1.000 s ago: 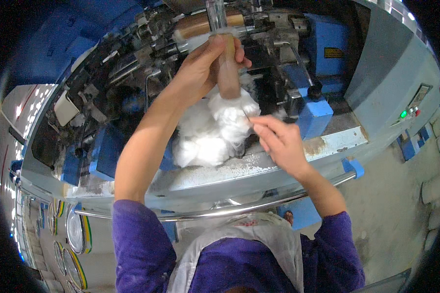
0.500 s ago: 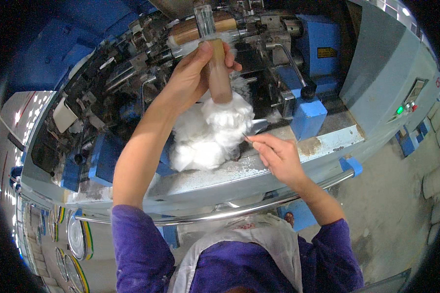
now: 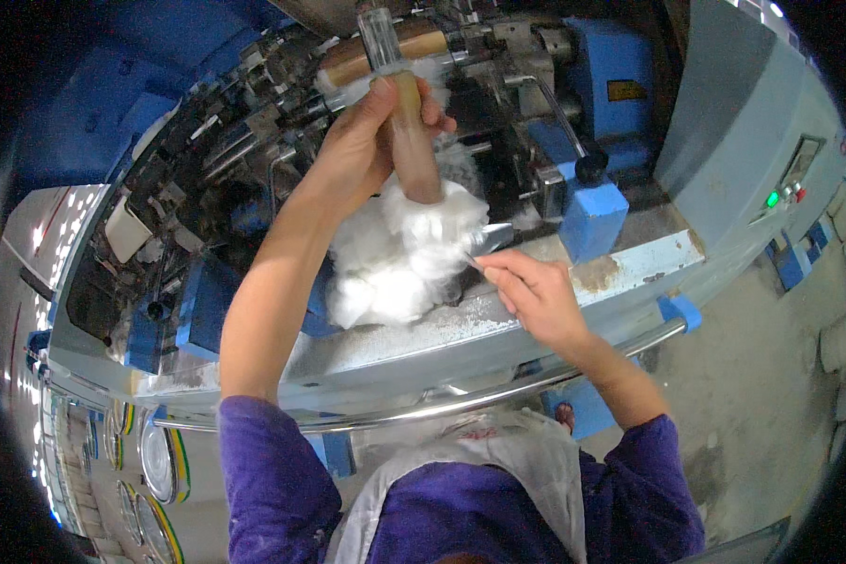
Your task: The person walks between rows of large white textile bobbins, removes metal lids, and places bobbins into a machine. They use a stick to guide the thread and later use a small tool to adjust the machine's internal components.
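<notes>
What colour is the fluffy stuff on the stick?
White. The fluffy wad on the stick shows best in the head view.

A pale metal machine ledge [image 3: 630, 268] runs from near left to far right, its paint worn to rust patches toward the right. A heap of white fibre [image 3: 395, 263] rests on its middle, with loose lint scattered beside it. To the right, 1 blue block [image 3: 592, 218] stands on the ledge. A chrome rail [image 3: 423, 409] curves along the near edge.

My left hand [image 3: 367, 150] grips a smooth wooden roller [image 3: 414, 141] above fluffy white fibre [image 3: 395, 263], which lies on the worn, matt-painted metal ledge [image 3: 620, 268].
</notes>
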Motion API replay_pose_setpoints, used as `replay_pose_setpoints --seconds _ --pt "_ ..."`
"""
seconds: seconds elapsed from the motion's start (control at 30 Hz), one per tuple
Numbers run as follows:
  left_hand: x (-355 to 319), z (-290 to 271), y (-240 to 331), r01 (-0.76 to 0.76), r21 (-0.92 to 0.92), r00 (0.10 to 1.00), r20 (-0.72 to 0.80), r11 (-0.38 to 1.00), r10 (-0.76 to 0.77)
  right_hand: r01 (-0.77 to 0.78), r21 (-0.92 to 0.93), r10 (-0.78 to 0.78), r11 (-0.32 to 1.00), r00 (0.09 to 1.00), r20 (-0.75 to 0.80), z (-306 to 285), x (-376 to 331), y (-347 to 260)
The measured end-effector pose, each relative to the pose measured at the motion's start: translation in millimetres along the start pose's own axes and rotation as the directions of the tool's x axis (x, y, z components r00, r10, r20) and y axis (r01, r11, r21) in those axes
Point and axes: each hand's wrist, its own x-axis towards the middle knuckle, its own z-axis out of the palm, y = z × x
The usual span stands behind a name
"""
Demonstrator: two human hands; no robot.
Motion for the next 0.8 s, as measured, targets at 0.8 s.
replay_pose_setpoints --seconds 0.8 --pt "-6.8 3.6 7.8 -0.024 -0.154 0.993 0.113 0.988 0.042 0.081 0.001 -0.081 0.997 0.996 0.036 -2.3 4.7 -5.3"
